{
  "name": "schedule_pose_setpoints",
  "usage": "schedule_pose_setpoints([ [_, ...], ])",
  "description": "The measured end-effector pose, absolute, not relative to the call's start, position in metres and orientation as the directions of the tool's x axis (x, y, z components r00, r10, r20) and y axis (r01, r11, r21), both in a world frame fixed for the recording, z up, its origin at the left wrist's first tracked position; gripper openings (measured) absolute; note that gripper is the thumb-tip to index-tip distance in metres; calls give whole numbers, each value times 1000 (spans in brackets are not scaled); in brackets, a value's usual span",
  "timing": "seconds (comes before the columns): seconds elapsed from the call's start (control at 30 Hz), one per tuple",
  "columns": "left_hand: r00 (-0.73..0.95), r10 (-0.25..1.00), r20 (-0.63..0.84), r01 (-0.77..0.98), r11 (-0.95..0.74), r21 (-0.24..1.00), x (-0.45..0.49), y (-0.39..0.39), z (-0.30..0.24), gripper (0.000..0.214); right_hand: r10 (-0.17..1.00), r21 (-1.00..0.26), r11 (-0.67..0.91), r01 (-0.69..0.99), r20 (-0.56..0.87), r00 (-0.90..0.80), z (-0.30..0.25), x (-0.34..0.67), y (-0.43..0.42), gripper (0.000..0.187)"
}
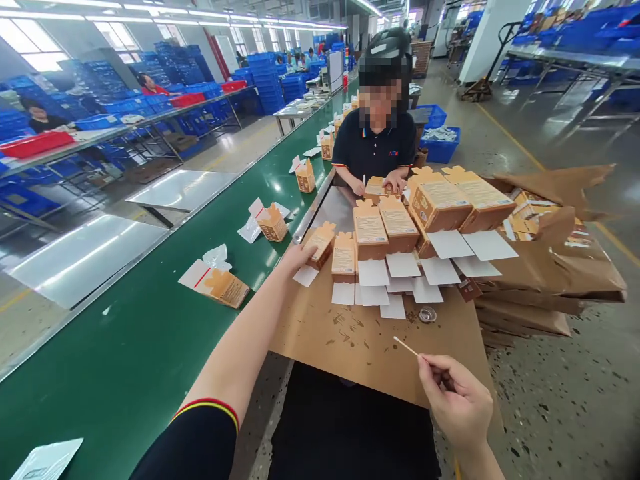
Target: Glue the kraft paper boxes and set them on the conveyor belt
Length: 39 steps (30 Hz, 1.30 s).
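Note:
My left hand reaches forward to the table's left edge, its fingers closed on a small orange-brown carton with a white flap hanging out. Part of that grip is hidden behind the hand. Close to my body on the right, my right hand pinches a cotton swab, whose white tip points up and left. Beyond the swab, a small clear round dish sits on the brown cardboard. Several similar cartons stand in stacked rows, white flaps toward me.
To the left runs a green conveyor belt bearing open cartons and silvery pouches. Across the table a co-worker handles another carton. Large brown paper bags with cartons inside lie at the right.

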<state>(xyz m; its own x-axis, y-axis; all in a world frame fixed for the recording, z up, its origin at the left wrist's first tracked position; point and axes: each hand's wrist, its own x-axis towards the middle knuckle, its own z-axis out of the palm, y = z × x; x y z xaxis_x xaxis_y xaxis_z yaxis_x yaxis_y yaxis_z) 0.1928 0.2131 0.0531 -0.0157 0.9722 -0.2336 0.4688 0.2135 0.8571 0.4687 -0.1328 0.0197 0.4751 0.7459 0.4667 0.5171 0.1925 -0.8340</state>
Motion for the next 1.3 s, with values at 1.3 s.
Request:
schedule_pose_setpoints([
  [1.3,13,956,-295,73,293,953,155,23,0,77,925,-826,305,474,375,58,-38,371,-63,28],
])
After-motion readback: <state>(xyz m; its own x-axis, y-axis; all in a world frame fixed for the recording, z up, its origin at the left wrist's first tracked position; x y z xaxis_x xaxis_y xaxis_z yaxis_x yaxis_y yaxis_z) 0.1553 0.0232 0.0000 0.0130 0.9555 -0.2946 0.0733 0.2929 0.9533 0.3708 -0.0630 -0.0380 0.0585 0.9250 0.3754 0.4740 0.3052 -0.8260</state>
